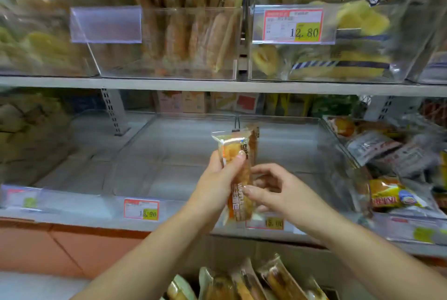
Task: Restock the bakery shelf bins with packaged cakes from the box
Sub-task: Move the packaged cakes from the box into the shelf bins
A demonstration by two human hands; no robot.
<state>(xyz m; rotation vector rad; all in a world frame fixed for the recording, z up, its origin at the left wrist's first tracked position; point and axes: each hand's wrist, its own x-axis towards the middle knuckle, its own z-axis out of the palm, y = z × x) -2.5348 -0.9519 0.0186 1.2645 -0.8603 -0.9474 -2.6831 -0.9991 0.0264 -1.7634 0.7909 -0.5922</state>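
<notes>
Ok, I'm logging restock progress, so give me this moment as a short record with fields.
left hand: grips the packaged cake near its top
right hand: pinches its lower part
target: lower bin behind the cake, nothing visible inside
upper bin: similar cakes standing upright
supply: more cakes below the shelf edge

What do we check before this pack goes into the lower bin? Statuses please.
1. Grip: left hand and right hand both hold the packaged cake, upright: ok.
2. One pack or two in hand: cannot tell.
3. Room in the lower bin behind it: floor bare, ok.
4. Price tag matches the product: blurred, cannot tell.
5. More packs below for the next pick: ok.
</notes>
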